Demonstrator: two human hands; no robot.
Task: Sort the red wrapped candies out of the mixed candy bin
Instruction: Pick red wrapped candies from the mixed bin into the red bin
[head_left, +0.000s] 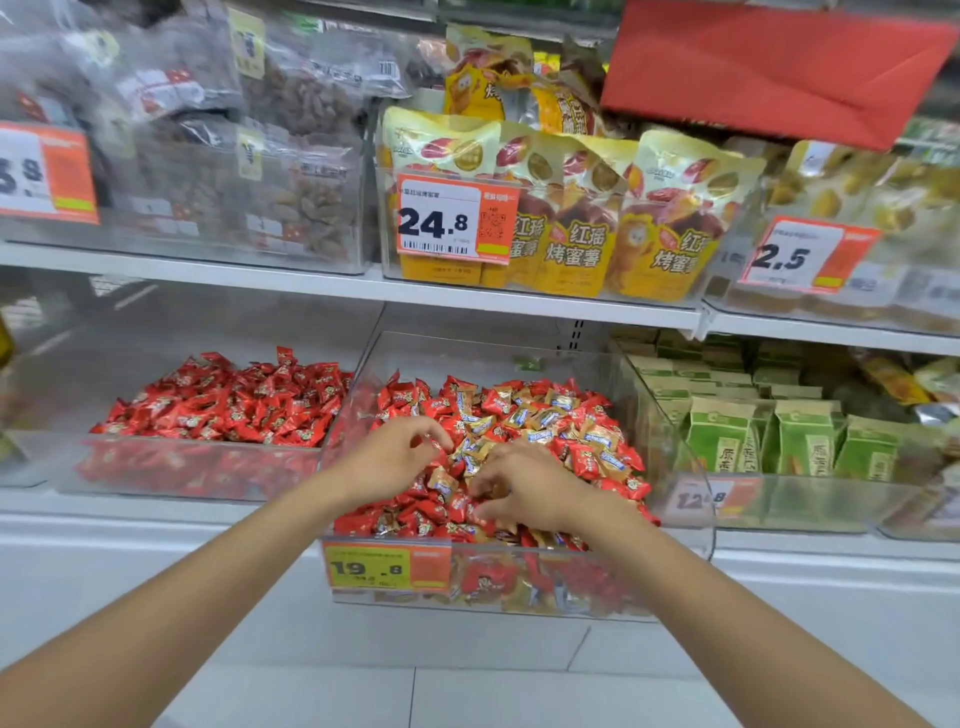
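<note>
At the far left we see a clear bin (197, 467) on the lower shelf (156, 525), heaped with red candies only (223, 402). Just to its right stands the mixed bin (493, 347), a clear box pulled forward off the shelf edge, with an orange price tag (384, 567) on its front wall. In it, red candies (410, 512) lie among gold candies (540, 418). The red ones are thick along the near and left sides, and the gold ones gather toward the middle and back. The left hand (395, 460) hangs over the left half of this pile with its fingers (436, 434) curled toward the thumb. The spot between them is blurred, so we cannot tell whether its grip holds a candy. Above, on the upper shelf (311, 280), yellow snack bags (576, 244) stand behind another price tag (454, 218). The right hand (524, 488) is just beside the left but apart from it, palm down, with its fingertips (480, 491) bent into the candies near the front of the bin. They touch wrappers, but we cannot tell whether that grip has closed on one. Further right, green packs (800, 441) stand in rows in a neighbouring clear bin.
</note>
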